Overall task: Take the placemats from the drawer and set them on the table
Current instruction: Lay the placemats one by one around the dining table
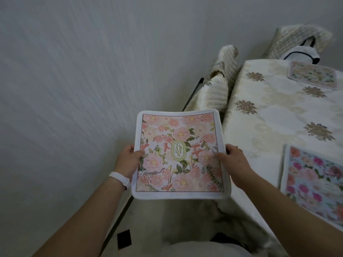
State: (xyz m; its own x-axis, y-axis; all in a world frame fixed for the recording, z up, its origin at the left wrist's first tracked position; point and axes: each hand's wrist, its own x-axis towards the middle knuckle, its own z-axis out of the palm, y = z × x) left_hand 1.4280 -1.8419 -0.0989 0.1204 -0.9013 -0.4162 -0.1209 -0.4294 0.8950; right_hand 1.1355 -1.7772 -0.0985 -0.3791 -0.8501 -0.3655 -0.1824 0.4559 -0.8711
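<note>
The scene is lit dimly and evenly, with a cool grey cast. Soft shadow is gathered beneath the placemat (179,154) and along the table (269,117) edge. The wall (74,89) is smeared by blur (streaks run diagonally), and straight lines are bent near the frame edges.

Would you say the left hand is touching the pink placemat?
Touching: head view shows the left hand gripping the pink placemat, thumb on top.

Three placemats (179,154), two hands (130,161), two chairs (217,89)
</note>
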